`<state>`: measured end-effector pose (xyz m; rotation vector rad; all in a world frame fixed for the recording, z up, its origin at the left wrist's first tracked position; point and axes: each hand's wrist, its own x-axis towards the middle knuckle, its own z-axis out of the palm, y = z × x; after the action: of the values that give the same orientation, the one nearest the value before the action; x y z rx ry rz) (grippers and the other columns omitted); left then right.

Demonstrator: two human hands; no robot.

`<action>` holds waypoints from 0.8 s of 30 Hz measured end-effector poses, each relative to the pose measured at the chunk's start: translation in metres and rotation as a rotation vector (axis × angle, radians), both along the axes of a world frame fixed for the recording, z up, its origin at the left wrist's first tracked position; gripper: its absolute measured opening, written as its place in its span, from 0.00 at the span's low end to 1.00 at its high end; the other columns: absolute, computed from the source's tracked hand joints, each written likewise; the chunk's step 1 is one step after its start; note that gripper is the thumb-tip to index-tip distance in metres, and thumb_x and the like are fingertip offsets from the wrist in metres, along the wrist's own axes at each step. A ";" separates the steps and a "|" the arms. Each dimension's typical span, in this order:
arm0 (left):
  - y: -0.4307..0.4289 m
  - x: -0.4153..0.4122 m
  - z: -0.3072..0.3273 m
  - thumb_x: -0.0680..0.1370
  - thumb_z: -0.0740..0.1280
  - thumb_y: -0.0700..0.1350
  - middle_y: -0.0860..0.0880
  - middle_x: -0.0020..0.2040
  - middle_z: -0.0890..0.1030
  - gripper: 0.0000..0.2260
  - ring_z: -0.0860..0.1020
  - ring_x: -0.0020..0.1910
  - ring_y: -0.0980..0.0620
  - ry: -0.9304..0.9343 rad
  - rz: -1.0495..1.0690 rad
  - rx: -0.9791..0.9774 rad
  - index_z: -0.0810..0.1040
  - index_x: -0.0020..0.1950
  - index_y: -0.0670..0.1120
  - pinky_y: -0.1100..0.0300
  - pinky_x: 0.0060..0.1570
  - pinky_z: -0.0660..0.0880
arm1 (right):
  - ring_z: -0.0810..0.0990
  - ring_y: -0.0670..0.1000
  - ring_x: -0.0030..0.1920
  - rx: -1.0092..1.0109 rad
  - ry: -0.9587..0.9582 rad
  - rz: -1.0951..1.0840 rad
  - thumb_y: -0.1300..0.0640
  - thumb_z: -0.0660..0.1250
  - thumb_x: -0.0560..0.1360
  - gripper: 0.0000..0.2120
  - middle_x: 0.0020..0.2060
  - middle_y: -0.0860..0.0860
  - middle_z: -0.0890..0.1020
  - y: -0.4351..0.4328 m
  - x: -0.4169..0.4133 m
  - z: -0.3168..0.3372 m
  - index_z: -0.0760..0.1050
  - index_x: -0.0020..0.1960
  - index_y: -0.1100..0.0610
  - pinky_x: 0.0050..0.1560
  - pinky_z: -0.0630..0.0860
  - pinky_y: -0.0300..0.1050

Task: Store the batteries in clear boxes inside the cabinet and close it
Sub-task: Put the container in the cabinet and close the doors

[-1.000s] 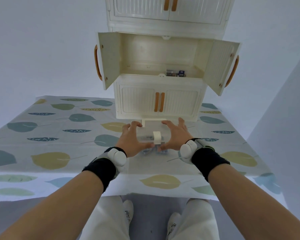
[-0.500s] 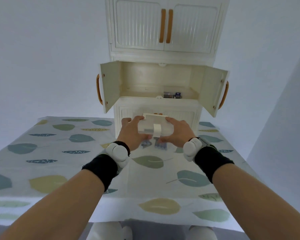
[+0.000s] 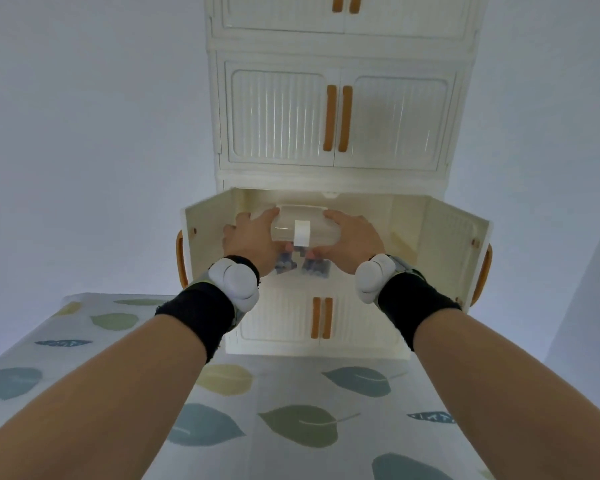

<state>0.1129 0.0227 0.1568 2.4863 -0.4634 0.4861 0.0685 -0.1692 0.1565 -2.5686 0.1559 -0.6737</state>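
lifted from table since earlier, both hands' fingers clasping clear box (image 3: 303, 230), at open cabinet (image 3: 409, 216)

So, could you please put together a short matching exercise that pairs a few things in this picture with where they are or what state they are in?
Things:
1. clear box
2. middle cabinet doors
3. bottom cabinet doors
4. tablecloth

Places or states:
A. shut, with orange handles side by side
B. swung wide open
C. spread flat, printed with leaves
D. held between the left hand and the right hand at the open compartment

Pairs: 1-D, 2-B, 3-A, 4-C
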 end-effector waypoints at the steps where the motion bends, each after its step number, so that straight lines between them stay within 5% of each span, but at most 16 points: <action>1: -0.001 0.006 0.003 0.75 0.70 0.57 0.41 0.72 0.65 0.33 0.64 0.68 0.35 0.009 -0.010 -0.008 0.60 0.77 0.61 0.49 0.63 0.67 | 0.76 0.56 0.63 0.008 -0.016 0.005 0.37 0.78 0.60 0.47 0.65 0.53 0.75 -0.002 0.008 0.000 0.64 0.75 0.43 0.61 0.73 0.46; 20: -0.048 0.108 -0.014 0.76 0.71 0.45 0.38 0.60 0.67 0.28 0.72 0.56 0.36 0.032 0.114 0.132 0.65 0.73 0.54 0.49 0.49 0.74 | 0.77 0.57 0.62 0.018 0.013 -0.017 0.38 0.77 0.65 0.42 0.66 0.54 0.72 -0.027 0.116 -0.027 0.64 0.75 0.41 0.58 0.75 0.48; 24: -0.047 0.117 -0.033 0.77 0.68 0.42 0.37 0.65 0.65 0.29 0.71 0.60 0.35 0.082 0.106 0.137 0.61 0.76 0.54 0.48 0.54 0.75 | 0.78 0.57 0.60 -0.038 0.057 -0.027 0.37 0.75 0.67 0.41 0.64 0.55 0.72 -0.027 0.123 -0.039 0.63 0.75 0.40 0.58 0.76 0.49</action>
<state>0.2299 -0.0240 0.1242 2.6613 -0.3436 0.4038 0.1918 -0.1963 0.1177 -2.6275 0.1984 -0.6192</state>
